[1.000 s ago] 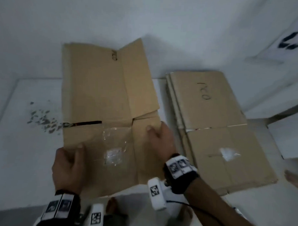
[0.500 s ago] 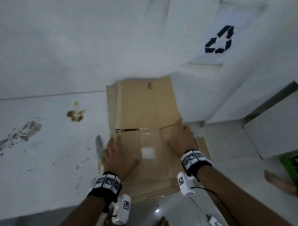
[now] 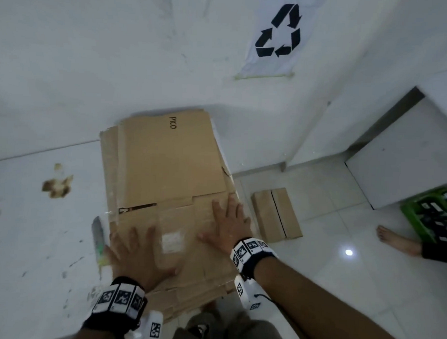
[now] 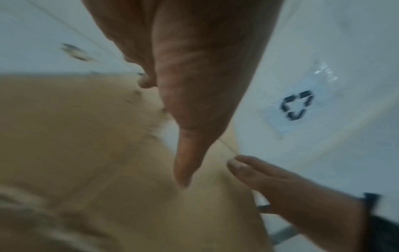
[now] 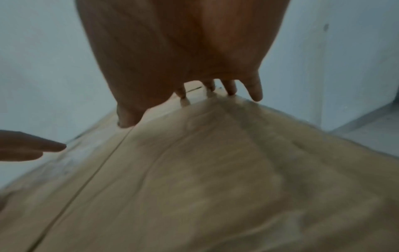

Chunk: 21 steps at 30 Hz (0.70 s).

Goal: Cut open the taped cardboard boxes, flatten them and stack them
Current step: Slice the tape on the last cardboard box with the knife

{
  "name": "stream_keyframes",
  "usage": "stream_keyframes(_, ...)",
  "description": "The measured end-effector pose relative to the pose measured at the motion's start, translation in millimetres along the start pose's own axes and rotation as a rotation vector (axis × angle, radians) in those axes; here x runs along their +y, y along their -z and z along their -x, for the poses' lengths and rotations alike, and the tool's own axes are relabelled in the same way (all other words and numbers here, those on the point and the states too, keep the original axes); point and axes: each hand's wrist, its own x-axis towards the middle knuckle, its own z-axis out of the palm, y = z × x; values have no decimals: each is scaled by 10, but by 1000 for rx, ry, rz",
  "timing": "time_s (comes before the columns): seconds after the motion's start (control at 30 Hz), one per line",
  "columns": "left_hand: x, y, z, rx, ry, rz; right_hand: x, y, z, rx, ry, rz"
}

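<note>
The left hand lies palm-down with its fingers straight and spread wide, holding nothing, flat on the near left part of the top flattened box. The right hand lies the same way, fingers straight and splayed, holding nothing, on the near right part of that box beside its right edge. Both wrist views are blurred but show straight digits over brown cardboard.

The top flattened box lies on the stack of flattened boxes, whose lower layers show along the left and near edges. The stack rests on the white floor with its far end against the white wall. A patch of clear tape sits on the top box between the 2 hands. The print "PICO" is at the far end of the top box.

A knife lies on the floor just beside the stack's left edge. 1 small folded box lies on the floor just right of the stack. A recycling sign is taped to the wall beyond and right of the stack. A green crate and a bare foot are well apart to the right of the stack. A brown stain marks the floor left of the stack.
</note>
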Motion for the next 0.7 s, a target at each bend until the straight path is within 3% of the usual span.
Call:
stream_keyframes(0.07,430,201,142,110,-88,66,217,183,73,105,78,-136)
stream_keyframes(0.13,996,326,246,226,-352,288,668,321,93,246,94,-287)
stream_keyframes(0.17,1329,357,283,200,-470,409,960,378,79,268,47,-377)
stream_keyframes(0.23,2039,283,309,-1,-611,597,1627,392,-2,196,-107,-485)
stream_keyframes(0.3,2775,-10,150,-184,-645,705,2368,285,-153,91,-258,-475)
stream_keyframes(0.4,3787,-775,-364,-395,-516,792,3478,-135,-546,18,-389,-389)
stream_keyframes(0.47,4299,-1422,-841,-391,-352,820,4140,-581,-912,-49,-429,-349)
stream_keyframes(0.57,4756,-2500,-1674,-368,-87,823,5010,-1331,-1562,-146,-442,-324)
stream_keyframes(0.7,4991,-3842,-2851,-395,85,746,5867,-2335,-2451,-214,-483,-351)
